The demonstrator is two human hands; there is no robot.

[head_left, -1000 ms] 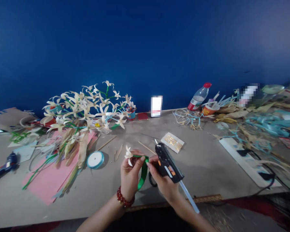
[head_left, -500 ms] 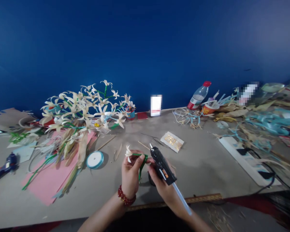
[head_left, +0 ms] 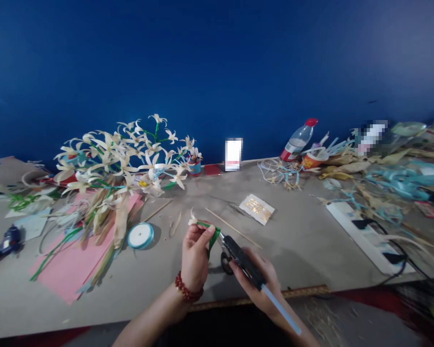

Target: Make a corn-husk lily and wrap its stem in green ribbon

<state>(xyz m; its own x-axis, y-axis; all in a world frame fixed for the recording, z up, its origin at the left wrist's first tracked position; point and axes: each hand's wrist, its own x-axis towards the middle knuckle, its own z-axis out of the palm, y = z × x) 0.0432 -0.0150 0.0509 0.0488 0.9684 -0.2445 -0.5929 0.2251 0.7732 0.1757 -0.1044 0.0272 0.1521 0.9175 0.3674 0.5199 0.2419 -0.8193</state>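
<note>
My left hand is closed, pinching the green-wrapped stem of a small white artificial flower between thumb and fingers. A green strip hangs from the stem at my fingertips. My right hand is wrapped round a black hot glue gun, with a long translucent glue stick sticking out of its back end. The gun's nozzle points up and left, close to the green strip; whether it touches I cannot tell. Scissors, partly hidden by my right hand, lie on the table below the gun.
White artificial flowers stand at the back left above pink paper. A ribbon spool, a thin stick and a white card lie around my hands. At right are a power strip and a bottle; a blue glue gun lies far left.
The glue gun has swung lower, and its nozzle now sits by the green strip instead of above my hands. My right hand has moved away from the stem, while my left keeps hold of it.
</note>
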